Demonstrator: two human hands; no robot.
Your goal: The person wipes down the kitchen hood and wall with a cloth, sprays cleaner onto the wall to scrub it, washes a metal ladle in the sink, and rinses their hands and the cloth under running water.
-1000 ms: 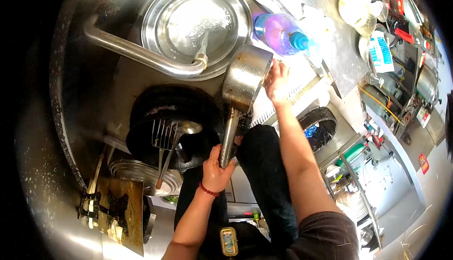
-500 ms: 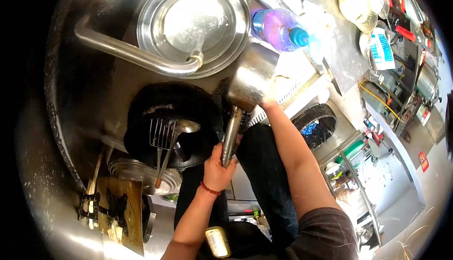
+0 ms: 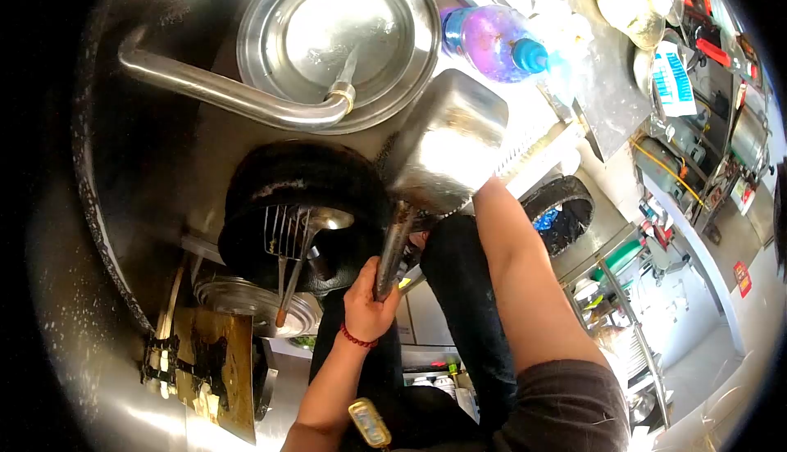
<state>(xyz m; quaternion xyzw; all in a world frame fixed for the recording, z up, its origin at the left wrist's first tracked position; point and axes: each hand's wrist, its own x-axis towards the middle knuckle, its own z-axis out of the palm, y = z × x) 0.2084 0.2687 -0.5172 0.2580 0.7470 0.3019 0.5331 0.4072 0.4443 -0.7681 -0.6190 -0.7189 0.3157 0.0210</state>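
A stainless-steel saucepan is tilted above the right edge of the dark wok, its long handle pointing down toward me. My left hand, with a red bead bracelet at the wrist, is closed around the end of that handle. My right forearm reaches up to the pan's lower right side, where the pan hides my right hand and its fingers. In the black wok rest a slotted turner and a ladle. Water runs from a faucet into a wide metal basin.
A purple bottle with a blue cap stands right of the basin. Farther right are a dark bin and a crowded shelf. At lower left are a round metal lid and a stained board.
The saucepan has turned and shifted slightly up and right, showing more of its side. My right hand has gone out of sight behind it. My left hand keeps its grip on the handle.
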